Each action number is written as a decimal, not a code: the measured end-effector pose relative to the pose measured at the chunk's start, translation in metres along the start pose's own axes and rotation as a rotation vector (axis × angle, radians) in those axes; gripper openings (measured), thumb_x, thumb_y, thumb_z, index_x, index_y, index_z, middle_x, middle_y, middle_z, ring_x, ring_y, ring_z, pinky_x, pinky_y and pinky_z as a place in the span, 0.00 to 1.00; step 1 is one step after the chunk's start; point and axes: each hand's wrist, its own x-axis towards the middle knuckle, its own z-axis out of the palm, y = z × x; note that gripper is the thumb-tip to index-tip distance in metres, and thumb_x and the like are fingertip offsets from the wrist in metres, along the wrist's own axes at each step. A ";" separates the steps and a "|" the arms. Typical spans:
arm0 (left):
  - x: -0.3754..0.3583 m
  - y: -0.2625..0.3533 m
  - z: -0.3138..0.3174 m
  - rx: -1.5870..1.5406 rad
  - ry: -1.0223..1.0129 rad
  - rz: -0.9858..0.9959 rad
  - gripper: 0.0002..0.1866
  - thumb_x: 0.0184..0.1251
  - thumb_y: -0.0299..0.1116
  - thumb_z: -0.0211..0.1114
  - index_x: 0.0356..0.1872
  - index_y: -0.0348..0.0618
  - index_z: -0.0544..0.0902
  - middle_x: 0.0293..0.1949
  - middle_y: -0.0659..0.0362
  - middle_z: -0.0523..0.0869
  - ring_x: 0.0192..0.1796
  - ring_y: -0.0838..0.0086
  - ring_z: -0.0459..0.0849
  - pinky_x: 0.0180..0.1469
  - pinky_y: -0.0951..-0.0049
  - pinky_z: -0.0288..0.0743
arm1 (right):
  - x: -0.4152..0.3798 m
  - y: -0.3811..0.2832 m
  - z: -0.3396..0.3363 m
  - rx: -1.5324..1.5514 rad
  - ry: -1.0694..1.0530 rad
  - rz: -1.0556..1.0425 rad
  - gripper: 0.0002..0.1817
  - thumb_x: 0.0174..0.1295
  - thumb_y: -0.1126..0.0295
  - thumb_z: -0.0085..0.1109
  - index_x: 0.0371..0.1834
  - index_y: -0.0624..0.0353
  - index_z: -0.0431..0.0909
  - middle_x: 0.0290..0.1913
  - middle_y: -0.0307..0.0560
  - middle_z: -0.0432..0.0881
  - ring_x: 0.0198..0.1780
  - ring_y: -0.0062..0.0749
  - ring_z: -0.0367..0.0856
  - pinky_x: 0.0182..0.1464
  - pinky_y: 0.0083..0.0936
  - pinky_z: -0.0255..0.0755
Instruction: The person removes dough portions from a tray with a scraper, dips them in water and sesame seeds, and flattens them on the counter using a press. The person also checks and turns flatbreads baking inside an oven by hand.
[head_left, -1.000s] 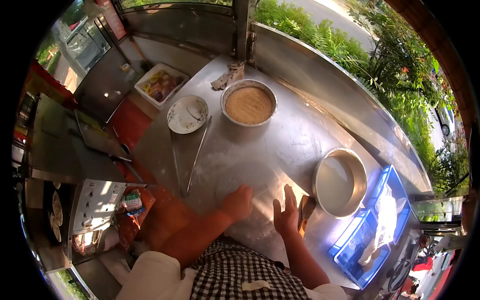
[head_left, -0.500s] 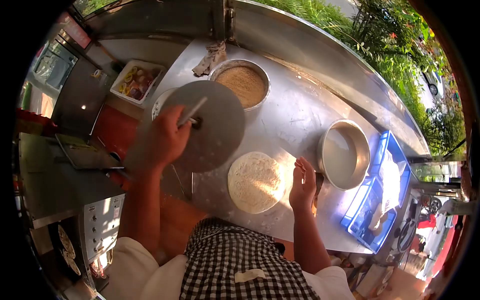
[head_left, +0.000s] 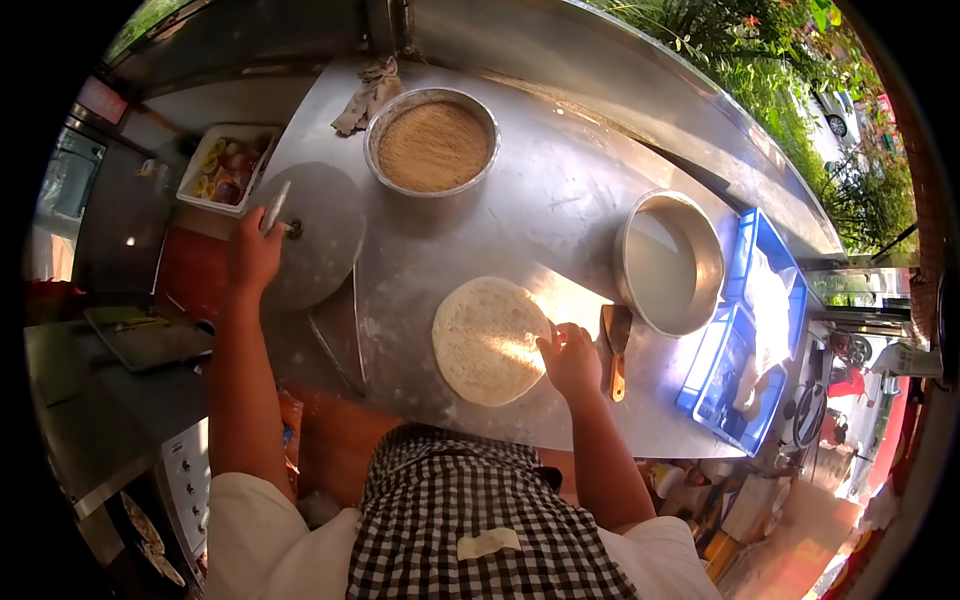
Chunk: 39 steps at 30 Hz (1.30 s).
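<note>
A flat round of pale dough [head_left: 490, 341] lies on the metal table in front of the checked apron. My right hand [head_left: 572, 360] is at the dough's right edge, fingers curled, thumb and fingertips at the rim; whether they pinch it is too small to tell. Off to the left, my left hand [head_left: 256, 250] is wrapped round the handle of a large grey disc-shaped lid [head_left: 318, 240], which is held at the table's left side. A scraper with an orange handle [head_left: 617, 340] lies just right of my right hand.
A round pan of brown crumbly powder [head_left: 433, 146] stands at the back, beside a crumpled cloth [head_left: 370, 95]. To the right are a deep metal pan [head_left: 670, 263] and blue crates [head_left: 722, 385] with a white bag. A white bin [head_left: 228, 168] is at the far left.
My left hand has carried the lid left, away from the dough. My right hand has come in to the dough's right edge, its fingers now curled. The scraper is more visible.
</note>
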 end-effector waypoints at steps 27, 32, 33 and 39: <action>-0.250 0.134 0.069 -0.409 0.041 -0.040 0.29 0.74 0.33 0.76 0.73 0.39 0.80 0.70 0.50 0.82 0.68 0.61 0.84 0.68 0.59 0.79 | 0.042 0.028 0.006 0.187 -0.299 -0.144 0.21 0.57 0.54 0.81 0.37 0.62 0.89 0.38 0.55 0.91 0.44 0.44 0.91 0.51 0.37 0.82; -0.271 0.175 0.115 -0.445 -0.030 0.029 0.28 0.68 0.34 0.77 0.67 0.35 0.81 0.65 0.43 0.84 0.67 0.47 0.83 0.70 0.53 0.78 | 0.034 0.017 -0.006 0.124 -0.317 -0.138 0.22 0.57 0.53 0.81 0.39 0.62 0.90 0.38 0.52 0.92 0.44 0.40 0.90 0.50 0.36 0.82; -0.272 0.181 0.118 -0.425 -0.036 0.047 0.28 0.67 0.35 0.77 0.66 0.35 0.82 0.65 0.42 0.84 0.68 0.46 0.83 0.71 0.53 0.78 | 0.035 0.017 -0.009 0.086 -0.349 -0.159 0.22 0.56 0.53 0.82 0.39 0.62 0.90 0.38 0.52 0.92 0.44 0.39 0.90 0.50 0.35 0.82; -0.274 0.192 0.134 -0.397 -0.070 0.098 0.28 0.66 0.36 0.77 0.64 0.34 0.82 0.64 0.41 0.85 0.68 0.43 0.83 0.71 0.52 0.77 | 0.041 0.028 0.003 0.194 -0.447 -0.139 0.23 0.55 0.52 0.82 0.36 0.64 0.90 0.37 0.53 0.92 0.43 0.40 0.90 0.49 0.37 0.83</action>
